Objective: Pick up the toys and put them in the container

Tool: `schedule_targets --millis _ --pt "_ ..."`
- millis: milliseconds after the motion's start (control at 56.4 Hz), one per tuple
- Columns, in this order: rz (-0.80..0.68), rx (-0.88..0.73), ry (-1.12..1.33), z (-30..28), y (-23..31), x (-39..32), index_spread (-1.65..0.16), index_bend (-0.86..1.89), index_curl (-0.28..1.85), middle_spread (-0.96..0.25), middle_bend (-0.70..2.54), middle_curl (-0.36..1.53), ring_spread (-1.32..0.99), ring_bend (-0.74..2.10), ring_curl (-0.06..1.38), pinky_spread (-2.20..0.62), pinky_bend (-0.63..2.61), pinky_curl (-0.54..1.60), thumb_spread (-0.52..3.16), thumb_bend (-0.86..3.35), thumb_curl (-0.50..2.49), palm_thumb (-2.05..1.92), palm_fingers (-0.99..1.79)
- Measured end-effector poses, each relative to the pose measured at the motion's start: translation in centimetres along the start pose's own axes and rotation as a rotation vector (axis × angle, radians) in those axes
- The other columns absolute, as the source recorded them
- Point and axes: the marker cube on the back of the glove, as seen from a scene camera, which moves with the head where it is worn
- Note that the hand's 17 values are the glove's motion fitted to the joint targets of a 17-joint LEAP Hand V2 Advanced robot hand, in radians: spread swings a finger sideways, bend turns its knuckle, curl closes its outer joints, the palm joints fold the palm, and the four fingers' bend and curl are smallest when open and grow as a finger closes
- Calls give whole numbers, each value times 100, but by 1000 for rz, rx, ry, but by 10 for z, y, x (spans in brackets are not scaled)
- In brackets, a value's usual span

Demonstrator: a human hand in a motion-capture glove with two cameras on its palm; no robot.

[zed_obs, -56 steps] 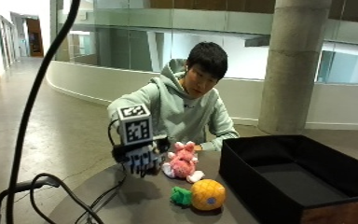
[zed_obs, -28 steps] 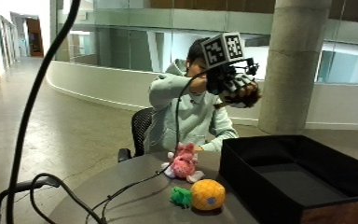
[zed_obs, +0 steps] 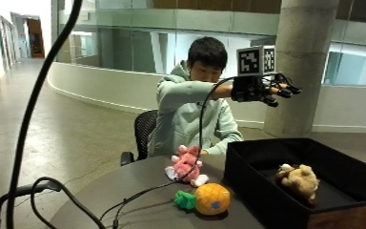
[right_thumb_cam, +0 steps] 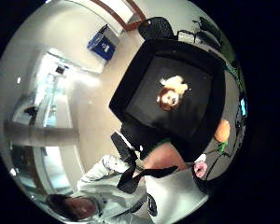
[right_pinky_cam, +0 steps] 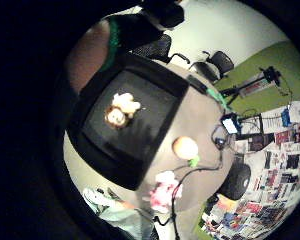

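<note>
In the outside view my gloved right hand is held high in the air above the black container, fingers spread and holding nothing. A brown plush toy lies inside the container, and both palm views show that plush on the container floor far below the palm. A pink plush toy sits on the table beside the container. An orange ball-shaped toy with green leaves lies nearer the front edge. The orange toy and pink plush also show from above.
The round grey table carries a black cable running past the toys. A thick black cable and stand rise at the left. An office chair is behind the person.
The hand rose from the table beside the pink plush, carried the brown plush up and across, and let it go. The plush now lies in the container, which was empty before.
</note>
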Motion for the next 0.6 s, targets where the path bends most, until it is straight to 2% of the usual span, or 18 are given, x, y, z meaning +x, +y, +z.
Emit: schedule_targets --millis 106,302,515,603 --pt "13 27 91 -8 10 42 -25 9 48 -1 16 42 -4 19 31 2 89 41 106 -3 49 -1 -30" --pt "144 50 -26 -2 46 108 -25 14 42 -1 13 36 -2 18 28 4 80 36 126 1 43 6 -18" --pt "236 -72 25 62 66 185 -25 14 38 0 15 32 -2 18 28 4 77 35 139 0 39 8 -14" --pt "225 -144 61 104 66 212 -25 13 36 0 15 31 -2 18 28 4 78 35 142 3 39 14 -14"
